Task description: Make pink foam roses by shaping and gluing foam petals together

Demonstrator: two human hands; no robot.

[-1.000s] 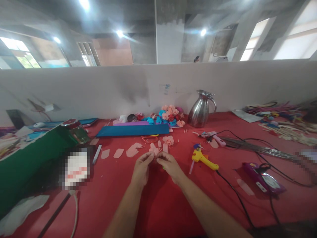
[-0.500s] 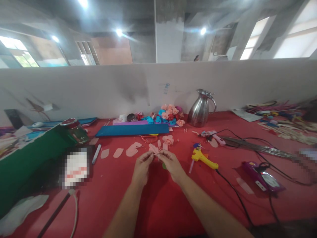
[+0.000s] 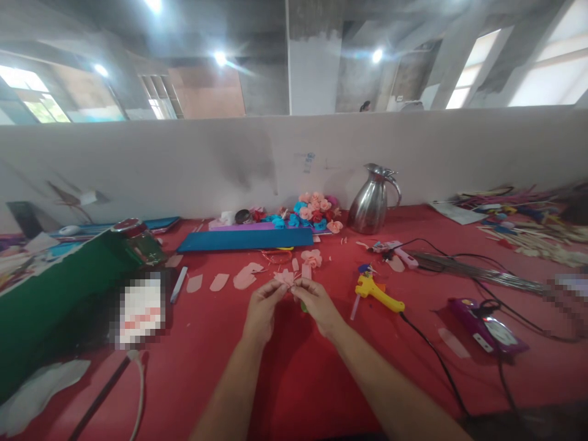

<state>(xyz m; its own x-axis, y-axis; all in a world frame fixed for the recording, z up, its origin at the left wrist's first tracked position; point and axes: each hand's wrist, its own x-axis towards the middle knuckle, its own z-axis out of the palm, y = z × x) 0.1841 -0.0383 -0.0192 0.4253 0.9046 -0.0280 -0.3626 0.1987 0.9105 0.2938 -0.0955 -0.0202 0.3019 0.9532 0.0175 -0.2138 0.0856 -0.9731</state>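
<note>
I look down through the head camera at a red bench point(image 3: 197, 343). Starting at the left, I see a green panel point(image 3: 59, 275) standing on edge and, touching or just beside its far end, a clear jar point(image 3: 144, 245) with a red lid. Next comes a white pen point(image 3: 179, 285), then flat pink petals point(image 3: 195, 283) lying in a loose row. A long blue sheet point(image 3: 245, 240) stretches behind them.

In the middle, the left hand point(image 3: 261, 309) has its fingers pinched on a small pink flower piece point(image 3: 284, 278), raised just above the bench. The right hand point(image 3: 320, 308) meets it from the other side, its fingers also pinched on the piece. A finished-looking pink rose point(image 3: 312, 258) lies just beyond, and a heap of coloured flowers point(image 3: 316, 211) sits farther back.

To the right, I see a steel jug point(image 3: 369, 202) near the wall, a yellow glue gun point(image 3: 379, 296), a bundle of wires point(image 3: 487, 274) and a purple box point(image 3: 487, 331) with a cord plugged in.
</note>
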